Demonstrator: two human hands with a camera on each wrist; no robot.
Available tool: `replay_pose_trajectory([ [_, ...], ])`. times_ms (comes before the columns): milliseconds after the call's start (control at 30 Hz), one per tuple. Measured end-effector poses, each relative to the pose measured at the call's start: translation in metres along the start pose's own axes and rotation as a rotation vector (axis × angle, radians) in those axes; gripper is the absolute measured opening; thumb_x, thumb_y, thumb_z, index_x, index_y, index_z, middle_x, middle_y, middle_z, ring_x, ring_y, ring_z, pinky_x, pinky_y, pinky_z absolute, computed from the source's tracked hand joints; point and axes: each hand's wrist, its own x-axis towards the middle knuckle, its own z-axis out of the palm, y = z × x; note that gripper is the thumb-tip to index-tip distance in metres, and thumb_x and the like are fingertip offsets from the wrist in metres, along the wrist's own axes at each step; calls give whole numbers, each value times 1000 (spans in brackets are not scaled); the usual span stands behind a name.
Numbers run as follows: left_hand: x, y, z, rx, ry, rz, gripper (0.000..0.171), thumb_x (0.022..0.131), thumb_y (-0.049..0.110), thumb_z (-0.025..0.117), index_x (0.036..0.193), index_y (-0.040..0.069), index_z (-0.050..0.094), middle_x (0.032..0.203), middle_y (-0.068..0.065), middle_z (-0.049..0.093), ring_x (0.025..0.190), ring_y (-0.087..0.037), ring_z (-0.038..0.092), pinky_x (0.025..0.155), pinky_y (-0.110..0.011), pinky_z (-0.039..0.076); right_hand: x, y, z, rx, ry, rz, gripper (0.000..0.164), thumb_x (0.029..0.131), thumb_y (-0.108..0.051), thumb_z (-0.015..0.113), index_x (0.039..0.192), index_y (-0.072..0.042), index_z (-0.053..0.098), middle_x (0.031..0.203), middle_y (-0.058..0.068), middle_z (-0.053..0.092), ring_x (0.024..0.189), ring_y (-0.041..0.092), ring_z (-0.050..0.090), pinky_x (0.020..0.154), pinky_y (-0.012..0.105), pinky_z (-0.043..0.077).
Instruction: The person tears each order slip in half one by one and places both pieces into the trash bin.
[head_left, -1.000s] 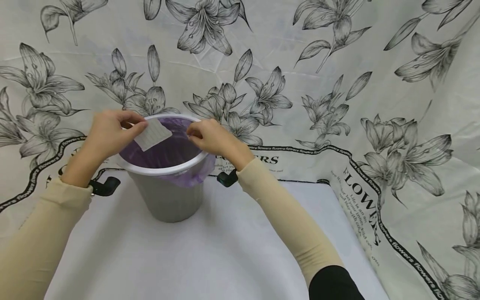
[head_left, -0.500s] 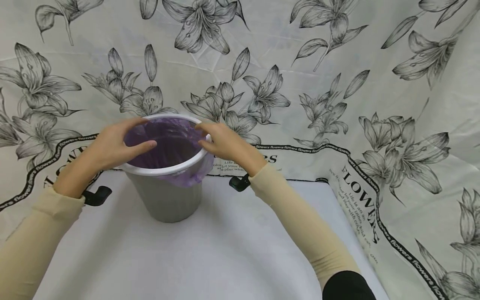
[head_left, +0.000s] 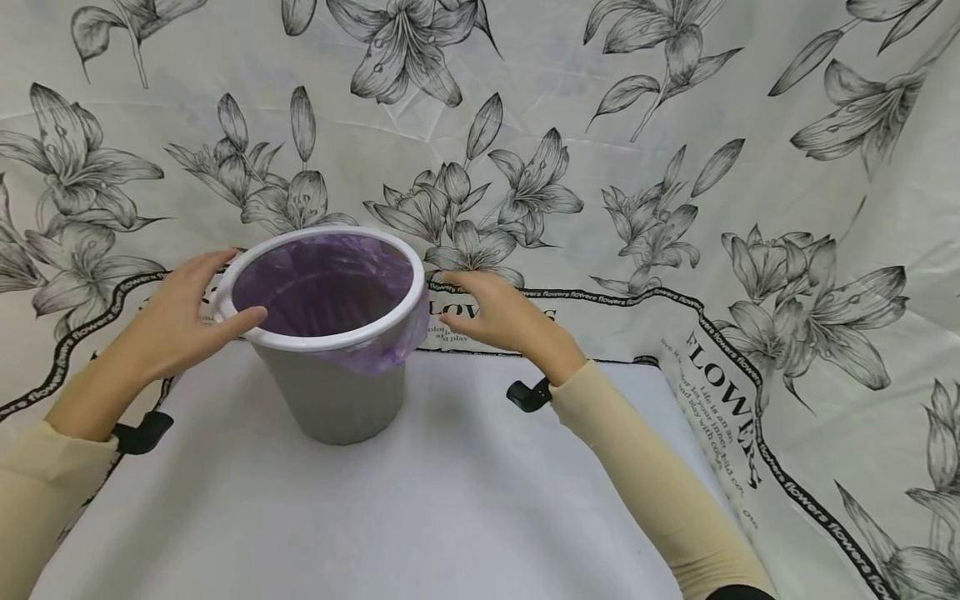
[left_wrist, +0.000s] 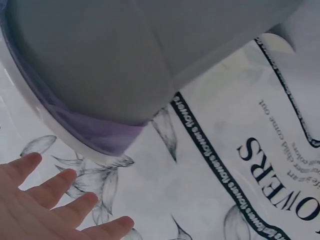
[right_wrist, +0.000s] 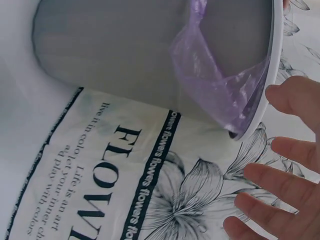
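A grey trash can (head_left: 330, 392) with a white rim (head_left: 345, 336) stands upright on the white table. Inside it is a purple plastic bag (head_left: 315, 283), its edge folded out over the rim on the right. My left hand (head_left: 176, 325) is spread at the can's left side, thumb near the rim; whether it touches cannot be told. In the left wrist view its fingers (left_wrist: 75, 210) are straight and apart. To the right of the can, my right hand (head_left: 506, 312) stays clear of it, fingers extended. Neither hand holds anything.
White cloth with black lily drawings (head_left: 536, 192) hangs behind the table (head_left: 375, 517) and along its right side. A black band with lettering runs along the cloth's lower part. Each wrist wears a small black camera mount (head_left: 528, 396).
The small pale paper square that my left hand pinched over the can is out of sight. Both hands have opened and moved outward, away from the can's mouth. The can stands where it was.
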Motion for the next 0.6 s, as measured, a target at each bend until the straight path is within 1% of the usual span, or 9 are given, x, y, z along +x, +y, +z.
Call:
replay_pose_trajectory([
  [100, -9, -8, 2, -8, -10, -33, 97, 95, 51, 67, 167, 15, 12, 168, -28, 16, 152, -56, 16, 107, -83, 20, -10, 8, 2, 30, 2, 18, 63, 99, -37, 66, 151, -5, 49, 153, 11, 54, 144, 30, 48, 120, 46, 38],
  [200, -16, -17, 5, -13, -15, -50, 98, 97, 50, 65, 167, 15, 6, 167, -31, 14, 150, -59, 15, 106, -84, 20, -19, 16, 5, 60, 4, 49, 62, 99, -38, 65, 151, -6, 49, 154, 12, 53, 145, 31, 46, 120, 48, 38],
  [267, -20, -23, 7, -18, -15, -56, 99, 97, 49, 65, 167, 14, 4, 166, -34, 15, 149, -61, 16, 105, -84, 20, -25, 21, 6, 75, 1, 84, 63, 99, -39, 65, 151, -7, 49, 155, 11, 52, 146, 31, 45, 120, 49, 38],
  [433, -31, -36, 13, -41, -5, -87, 98, 97, 49, 64, 167, 16, 3, 168, -31, 13, 149, -61, 16, 105, -85, 20, -41, 34, 13, 117, 12, 168, 65, 99, -43, 64, 153, -10, 48, 156, 10, 50, 145, 32, 45, 119, 53, 39],
  [500, -35, -41, 15, -44, 1, -94, 97, 98, 48, 64, 167, 15, 4, 168, -30, 13, 149, -61, 16, 105, -85, 20, -47, 39, 16, 133, 27, 193, 65, 99, -44, 64, 153, -12, 48, 157, 9, 49, 146, 33, 44, 119, 54, 38],
  [600, -43, -48, 20, -50, 2, -96, 97, 98, 46, 64, 166, 11, 4, 167, -32, 16, 147, -63, 20, 104, -84, 22, -55, 47, 22, 149, 56, 220, 65, 99, -44, 64, 153, -12, 48, 157, 8, 49, 147, 33, 43, 119, 55, 38],
])
